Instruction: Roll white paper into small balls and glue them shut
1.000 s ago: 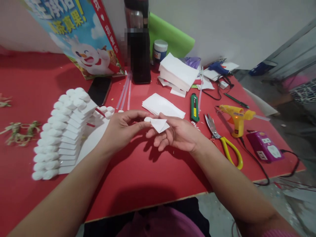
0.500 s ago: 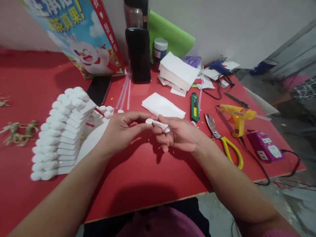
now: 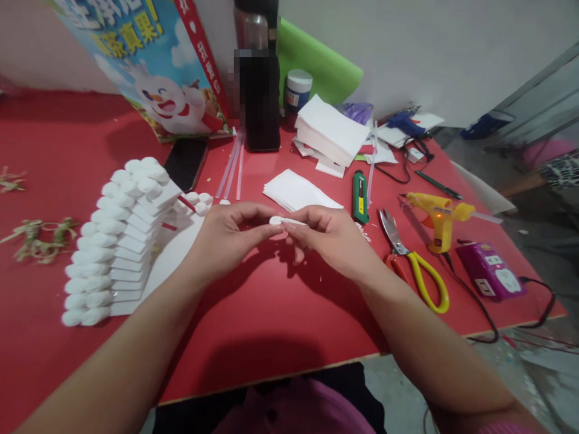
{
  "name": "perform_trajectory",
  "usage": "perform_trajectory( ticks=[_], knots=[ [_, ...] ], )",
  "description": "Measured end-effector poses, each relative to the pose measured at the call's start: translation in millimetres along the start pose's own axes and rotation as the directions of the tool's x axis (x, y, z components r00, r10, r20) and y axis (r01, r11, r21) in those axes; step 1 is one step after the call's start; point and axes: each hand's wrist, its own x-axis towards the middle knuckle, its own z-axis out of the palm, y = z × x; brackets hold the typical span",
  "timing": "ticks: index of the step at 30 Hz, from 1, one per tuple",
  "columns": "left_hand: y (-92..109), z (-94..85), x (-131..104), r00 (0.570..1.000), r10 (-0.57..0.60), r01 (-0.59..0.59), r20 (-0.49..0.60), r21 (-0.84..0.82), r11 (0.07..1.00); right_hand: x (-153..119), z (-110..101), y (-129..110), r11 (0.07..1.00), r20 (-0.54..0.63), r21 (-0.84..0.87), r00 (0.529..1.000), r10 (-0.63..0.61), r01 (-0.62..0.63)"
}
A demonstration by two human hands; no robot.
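Between my two hands, over the red table, is a small rolled piece of white paper (image 3: 289, 222). My left hand (image 3: 239, 232) pinches its left end, where the round coil shows. Thumb and fingers of my right hand (image 3: 323, 232) close on the other end, hiding part of it. Just beyond the hands lies a stack of white paper sheets (image 3: 301, 191). On the left stands a stepped white piece (image 3: 131, 247) edged with rows of rounded white rolls (image 3: 93, 265). A few loose white rolls (image 3: 199, 202) sit behind my left hand.
To the right are yellow-handled snips (image 3: 416, 265), a green utility knife (image 3: 360, 196), a yellow glue gun (image 3: 438, 217) and a purple power box (image 3: 491, 271) with cords. Glue sticks (image 3: 231, 166), phones (image 3: 186, 163), a jar (image 3: 297, 90) and a colourful printed bag (image 3: 158, 78) stand or lie farther back.
My right fingers have closed over the paper's loose right end, which stuck out before and now looks more tightly rolled. My left hand keeps its pinch. The view has shifted slightly.
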Motion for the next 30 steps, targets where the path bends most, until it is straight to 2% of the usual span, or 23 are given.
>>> perform_trajectory(
  ticks=[2, 4, 7, 10, 14, 18, 22, 27, 30],
  knots=[
    [0, 1.2, 0, 1.0, -0.02, 0.02, 0.007, -0.023, 1.0, -2, 3, 0, 0.992, -0.074, -0.113, 0.996, -0.056, 0.048],
    [1, 3.3, 0, 0.999, -0.048, 0.047, -0.006, -0.046, 0.998, -3, 5, 3, 0.945, -0.136, -0.292, 0.971, -0.196, 0.15],
    [4, 6.6, 0, 0.996, -0.087, 0.084, -0.029, -0.1, 0.991, -4, 8, 7, 0.757, -0.13, -0.565, 0.871, -0.473, 0.327],
    [5, 7.5, -1, 0.997, -0.08, 0.077, -0.019, -0.129, 0.989, -4, 6, 10, 0.599, -0.03, -0.671, 0.791, -0.611, 0.437],
    [4, 5.4, -2, 0.996, -0.085, 0.084, -0.008, -0.117, 0.99, -2, -1, 12, 0.491, 0.104, -0.694, 0.749, -0.655, 0.526],
    [4, 3.8, -2, 0.994, -0.113, 0.113, -0.004, -0.075, 0.991, 0, -5, 14, 0.44, 0.162, -0.692, 0.717, -0.678, 0.572],
    [4, 3.5, -2, 0.994, -0.108, 0.11, 0.021, -0.106, 0.988, 0, -7, 14, 0.472, 0.172, -0.669, 0.737, -0.653, 0.574],
    [4, 8.1, -5, 0.994, -0.105, 0.103, -0.029, -0.075, 0.992, 2, -8, 15, 0.457, 0.184, -0.656, 0.714, -0.675, 0.601],
    [5, 13.4, -6, 0.995, -0.063, 0.058, -0.078, -0.067, 0.996, 3, -7, 15, 0.505, 0.164, -0.64, 0.745, -0.647, 0.579]
  ],
)
